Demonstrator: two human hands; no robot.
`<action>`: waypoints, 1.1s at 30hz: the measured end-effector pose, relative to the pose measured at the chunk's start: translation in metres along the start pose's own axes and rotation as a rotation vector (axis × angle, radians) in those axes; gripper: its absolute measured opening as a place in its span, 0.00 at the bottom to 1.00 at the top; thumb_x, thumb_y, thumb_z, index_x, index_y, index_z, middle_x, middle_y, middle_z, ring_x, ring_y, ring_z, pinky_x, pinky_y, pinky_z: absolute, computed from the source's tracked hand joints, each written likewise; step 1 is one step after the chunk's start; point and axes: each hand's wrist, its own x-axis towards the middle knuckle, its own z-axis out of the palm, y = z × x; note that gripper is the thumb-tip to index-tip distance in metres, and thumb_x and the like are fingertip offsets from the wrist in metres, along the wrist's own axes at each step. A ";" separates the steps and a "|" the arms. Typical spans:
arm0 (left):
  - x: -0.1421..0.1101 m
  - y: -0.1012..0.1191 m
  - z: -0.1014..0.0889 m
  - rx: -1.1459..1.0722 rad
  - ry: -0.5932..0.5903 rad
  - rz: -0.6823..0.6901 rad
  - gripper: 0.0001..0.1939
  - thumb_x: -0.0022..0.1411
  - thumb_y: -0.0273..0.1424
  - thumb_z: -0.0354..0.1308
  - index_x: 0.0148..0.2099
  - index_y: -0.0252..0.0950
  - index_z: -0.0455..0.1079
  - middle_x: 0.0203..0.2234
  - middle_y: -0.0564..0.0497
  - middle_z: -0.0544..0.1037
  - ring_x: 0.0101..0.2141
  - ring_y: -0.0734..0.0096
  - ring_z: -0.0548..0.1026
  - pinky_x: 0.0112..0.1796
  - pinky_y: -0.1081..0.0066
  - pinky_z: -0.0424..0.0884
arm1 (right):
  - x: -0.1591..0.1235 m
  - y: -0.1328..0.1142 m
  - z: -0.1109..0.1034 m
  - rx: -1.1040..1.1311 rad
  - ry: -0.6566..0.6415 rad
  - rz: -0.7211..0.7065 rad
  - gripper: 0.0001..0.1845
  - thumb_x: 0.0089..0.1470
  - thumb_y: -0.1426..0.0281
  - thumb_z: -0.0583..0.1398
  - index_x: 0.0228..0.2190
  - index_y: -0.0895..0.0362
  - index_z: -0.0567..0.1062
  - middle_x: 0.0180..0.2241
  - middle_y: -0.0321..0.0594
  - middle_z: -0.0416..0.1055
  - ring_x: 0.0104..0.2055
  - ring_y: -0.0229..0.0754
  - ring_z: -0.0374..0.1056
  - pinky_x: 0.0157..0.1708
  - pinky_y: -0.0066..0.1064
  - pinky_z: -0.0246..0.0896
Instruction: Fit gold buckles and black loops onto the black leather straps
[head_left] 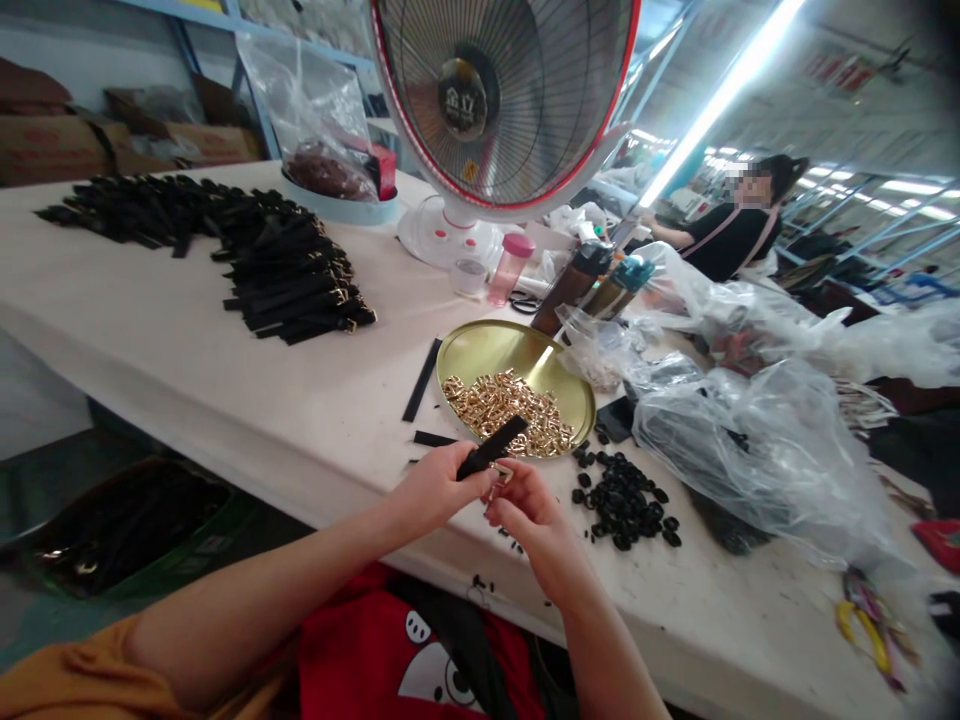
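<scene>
**Desk:** A long white desk (187,340) ran along the room.
**Straps:** Many black straps (289,270) with gold ends lay in a heap on it.
**Left hand:** The left hand (429,490) was closed on one black strap (493,447), with its fingers (469,468) around the low end.
**That strap:** It lay on a slant, its long side pointing up and right at a gold tray (517,360), and sat nearer the left hand.
**Tray:** Small gold buckles (499,405) filled it.
**Right hand:** The right hand (536,525) was pinched shut on a tiny gold buckle (501,471) just by the strap.
**Black bits:** Round black pieces (619,505) lay close by.
**Far side:** A co-worker (731,225) sat past clear plastic bags (750,440).
</scene>
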 end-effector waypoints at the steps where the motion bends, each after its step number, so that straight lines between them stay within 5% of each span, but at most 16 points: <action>1: 0.000 -0.001 0.000 0.020 -0.001 -0.005 0.10 0.56 0.35 0.50 0.33 0.32 0.64 0.23 0.54 0.70 0.25 0.75 0.66 0.26 0.75 0.60 | -0.001 0.001 0.002 0.038 -0.023 0.032 0.20 0.43 0.70 0.61 0.42 0.53 0.66 0.28 0.33 0.69 0.27 0.33 0.63 0.28 0.26 0.59; 4: 0.001 -0.003 0.000 0.083 -0.028 -0.017 0.09 0.56 0.34 0.50 0.32 0.33 0.64 0.22 0.54 0.70 0.25 0.74 0.66 0.26 0.75 0.60 | -0.002 0.005 0.003 0.087 -0.006 0.066 0.24 0.42 0.69 0.63 0.43 0.53 0.65 0.24 0.31 0.69 0.25 0.33 0.62 0.27 0.26 0.58; 12: 0.004 -0.008 0.003 0.074 -0.176 -0.070 0.12 0.56 0.36 0.50 0.31 0.32 0.67 0.22 0.56 0.68 0.25 0.75 0.64 0.26 0.77 0.60 | 0.003 0.024 -0.008 0.010 0.187 -0.004 0.12 0.40 0.66 0.64 0.30 0.55 0.73 0.22 0.31 0.68 0.24 0.34 0.64 0.28 0.28 0.61; 18: -0.005 -0.013 -0.002 0.045 -0.202 -0.153 0.18 0.61 0.42 0.42 0.39 0.34 0.63 0.15 0.60 0.59 0.18 0.78 0.59 0.21 0.78 0.57 | 0.005 0.028 -0.013 0.402 0.363 0.131 0.12 0.39 0.68 0.66 0.30 0.53 0.73 0.29 0.31 0.70 0.24 0.29 0.64 0.28 0.24 0.64; 23: -0.012 -0.012 -0.003 0.200 -0.263 -0.058 0.15 0.61 0.36 0.43 0.39 0.35 0.68 0.28 0.53 0.73 0.30 0.73 0.68 0.32 0.76 0.62 | 0.002 0.031 -0.009 0.592 0.379 0.239 0.14 0.35 0.69 0.67 0.29 0.53 0.72 0.27 0.30 0.69 0.23 0.28 0.64 0.26 0.21 0.65; 28: -0.011 -0.006 0.006 0.199 -0.271 -0.063 0.12 0.59 0.34 0.45 0.40 0.35 0.67 0.33 0.52 0.74 0.34 0.70 0.69 0.35 0.74 0.63 | -0.008 0.041 0.007 0.425 0.333 0.179 0.12 0.39 0.66 0.65 0.30 0.54 0.72 0.28 0.31 0.70 0.25 0.31 0.63 0.27 0.24 0.63; 33: -0.014 -0.006 0.012 -0.019 -0.284 -0.141 0.09 0.58 0.35 0.47 0.36 0.34 0.63 0.21 0.57 0.66 0.22 0.78 0.63 0.23 0.78 0.59 | -0.018 0.044 0.012 0.100 0.396 0.009 0.08 0.48 0.64 0.60 0.27 0.56 0.70 0.24 0.31 0.67 0.26 0.32 0.61 0.28 0.25 0.58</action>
